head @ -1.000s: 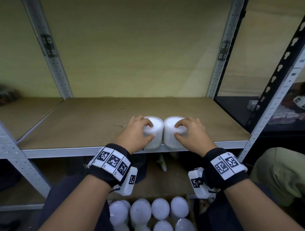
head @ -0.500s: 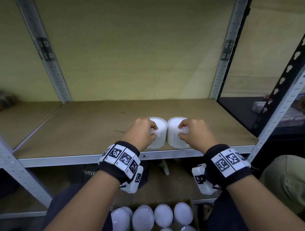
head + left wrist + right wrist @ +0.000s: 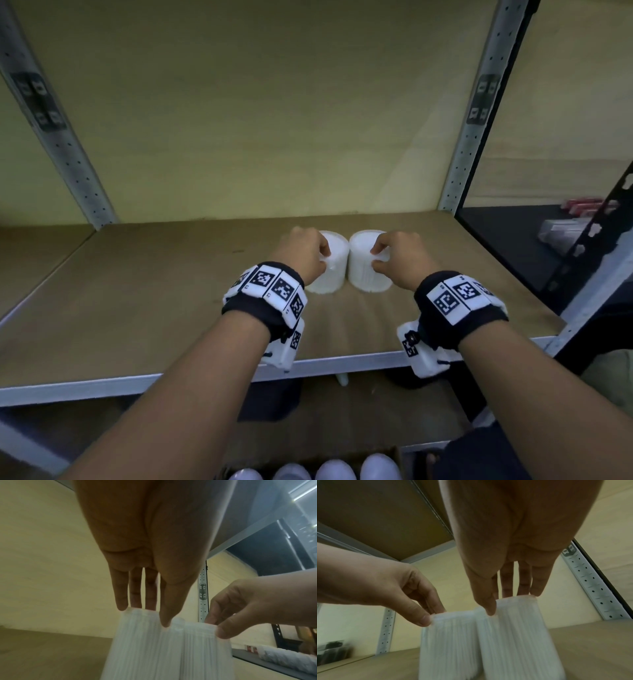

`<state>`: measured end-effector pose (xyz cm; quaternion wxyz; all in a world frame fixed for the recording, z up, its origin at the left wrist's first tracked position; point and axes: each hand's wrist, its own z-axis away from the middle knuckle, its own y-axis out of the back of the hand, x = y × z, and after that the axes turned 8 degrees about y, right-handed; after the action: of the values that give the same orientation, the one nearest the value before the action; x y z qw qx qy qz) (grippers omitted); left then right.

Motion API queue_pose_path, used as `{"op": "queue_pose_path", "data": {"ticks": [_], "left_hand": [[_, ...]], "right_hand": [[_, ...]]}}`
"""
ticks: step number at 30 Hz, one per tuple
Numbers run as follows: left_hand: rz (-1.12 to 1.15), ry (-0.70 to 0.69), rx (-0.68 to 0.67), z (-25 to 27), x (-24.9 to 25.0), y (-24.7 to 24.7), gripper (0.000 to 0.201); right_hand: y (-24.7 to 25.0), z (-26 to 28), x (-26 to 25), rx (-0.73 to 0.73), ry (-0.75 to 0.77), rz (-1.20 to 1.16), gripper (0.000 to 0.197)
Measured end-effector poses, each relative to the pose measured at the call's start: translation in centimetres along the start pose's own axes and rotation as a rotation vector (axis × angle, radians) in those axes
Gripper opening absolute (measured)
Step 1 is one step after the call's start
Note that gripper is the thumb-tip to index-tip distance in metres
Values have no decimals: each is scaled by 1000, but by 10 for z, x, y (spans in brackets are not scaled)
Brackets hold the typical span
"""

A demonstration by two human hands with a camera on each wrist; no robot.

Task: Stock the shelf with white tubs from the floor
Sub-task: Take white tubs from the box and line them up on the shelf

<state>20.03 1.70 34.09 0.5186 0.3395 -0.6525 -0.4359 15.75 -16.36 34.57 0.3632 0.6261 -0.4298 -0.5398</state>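
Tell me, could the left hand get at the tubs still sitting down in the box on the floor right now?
Probably not straight away. The left hand is gripping a white tub up on the shelf, and the boxed tubs sit below that shelf's front edge. It would have to let go and draw back first.

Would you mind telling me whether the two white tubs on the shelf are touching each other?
Touching. In the right wrist view the left tub and right tub press side to side with no gap; the head view agrees.
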Motion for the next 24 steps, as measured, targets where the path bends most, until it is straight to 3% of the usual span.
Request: {"op": "queue_pose_path", "data": {"ticks": [24], "left_hand": [[50, -52, -23, -172, 7, -21, 25]], "right_hand": [[-5, -156, 44, -15, -46, 50, 27]]}}
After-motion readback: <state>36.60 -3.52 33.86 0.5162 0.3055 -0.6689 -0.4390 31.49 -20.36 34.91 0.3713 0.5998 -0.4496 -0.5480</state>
